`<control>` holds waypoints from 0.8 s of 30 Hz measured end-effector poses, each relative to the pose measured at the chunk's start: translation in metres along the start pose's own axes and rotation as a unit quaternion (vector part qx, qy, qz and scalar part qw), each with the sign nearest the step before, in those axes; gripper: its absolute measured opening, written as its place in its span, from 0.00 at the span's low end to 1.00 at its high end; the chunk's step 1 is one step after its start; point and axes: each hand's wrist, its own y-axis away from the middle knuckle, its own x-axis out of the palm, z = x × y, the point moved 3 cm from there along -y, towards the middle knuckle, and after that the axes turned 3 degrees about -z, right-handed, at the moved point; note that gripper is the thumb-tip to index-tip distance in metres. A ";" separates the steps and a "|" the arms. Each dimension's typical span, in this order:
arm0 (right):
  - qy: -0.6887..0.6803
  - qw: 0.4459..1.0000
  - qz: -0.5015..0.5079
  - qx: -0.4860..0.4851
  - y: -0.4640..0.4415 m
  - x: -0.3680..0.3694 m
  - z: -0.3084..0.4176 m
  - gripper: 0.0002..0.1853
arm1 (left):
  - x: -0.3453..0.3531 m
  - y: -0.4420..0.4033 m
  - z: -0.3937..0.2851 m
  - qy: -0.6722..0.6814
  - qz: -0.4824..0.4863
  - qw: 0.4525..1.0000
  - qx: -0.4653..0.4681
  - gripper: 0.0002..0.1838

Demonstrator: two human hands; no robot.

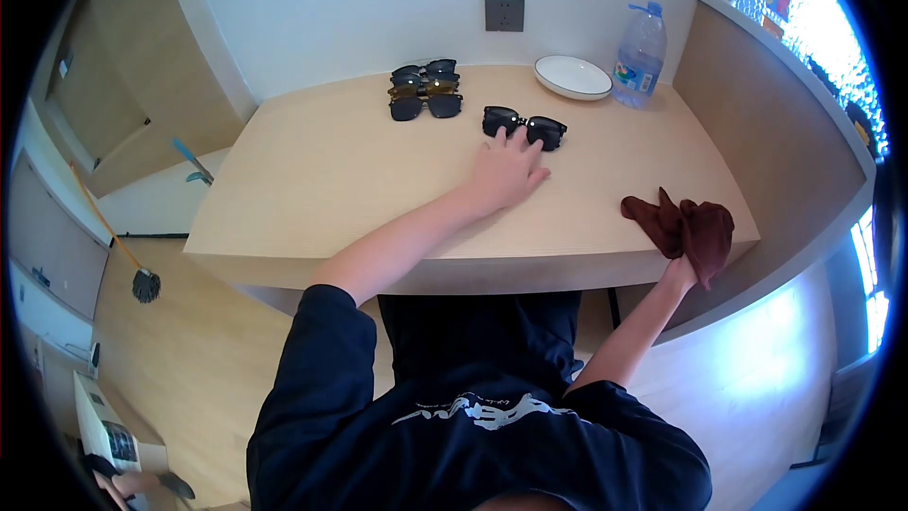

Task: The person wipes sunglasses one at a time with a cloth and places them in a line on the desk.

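Note:
A pair of dark sunglasses (548, 131) lies on the pale wooden table (331, 189), lenses towards me. My left hand (506, 170) reaches over the table with its fingers spread, the fingertips at the lower edge of these sunglasses. At the table's right front corner, my right hand (683, 270) is closed on a dark brown cloth (705, 227), which bunches over the fingers and hides most of them. Farther back on the left, several more pairs of sunglasses (426, 108) sit in a row, one behind another.
A white plate (573, 77) with a dark rim and a clear plastic bottle (639, 61) with a blue cap stand at the back right. A wooden partition (776, 123) borders the right side. Behind the table is a wall socket (504, 14). A mop (146, 285) stands at the left.

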 end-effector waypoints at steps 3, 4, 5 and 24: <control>0.075 0.990 0.020 -0.117 0.001 -0.004 0.024 0.09 | 0.008 -0.004 -0.001 -0.016 0.057 0.998 -0.004 0.31; 0.055 0.984 0.009 -0.168 0.002 -0.006 0.030 0.10 | 0.011 -0.008 -0.002 -0.028 0.059 0.998 -0.020 0.33; 0.051 0.984 0.012 -0.172 0.002 -0.006 0.029 0.10 | 0.013 -0.008 -0.003 -0.037 0.060 0.997 -0.040 0.34; 0.177 0.957 0.073 -0.219 -0.008 0.004 -0.005 0.07 | 0.057 -0.085 0.047 -0.008 0.071 0.981 -0.179 0.38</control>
